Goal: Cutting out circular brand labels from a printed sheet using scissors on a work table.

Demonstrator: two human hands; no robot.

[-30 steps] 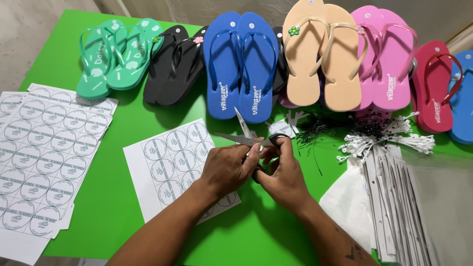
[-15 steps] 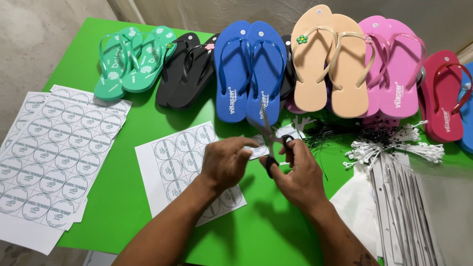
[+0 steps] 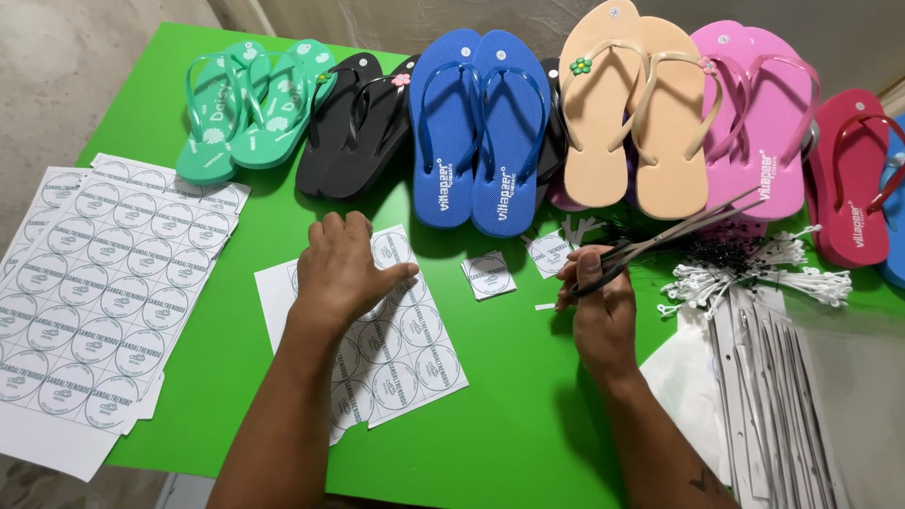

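Since half a sec ago the hands have parted: the left hand point(image 3: 347, 273) has dropped onto the label sheet point(image 3: 401, 353), and the right hand point(image 3: 596, 302) has pulled the scissors point(image 3: 674, 236) off to the right. Cut-out labels now lie loose between them.

L to R: a stack of white sheets w/ round printed labels point(image 3: 104, 283) lies at the left edge of the green table point(image 3: 236, 311), partly overhanging it. Next, the smaller label sheet near table centre, w/ the left hand flat on its upper part, fingers together, palm down, pressing, not pinching. Just right of it a cut square label point(image 3: 490, 275) lies on the table, a second one point(image 3: 550, 254) a bit further right. Then the right hand, fingers curled shut through the black scissor handles; blades point up-right, slightly apart, tips near the pink pair. Right again: a bundle of white tag fasteners point(image 3: 764, 273), then a pile of long clear strips point(image 3: 773, 386) at the right edge.

Along the back, L to R: green flip-flops point(image 3: 245, 108), black point(image 3: 353, 127), blue point(image 3: 476, 132), beige point(image 3: 632, 113), pink point(image 3: 764, 123), red point(image 3: 853, 179).
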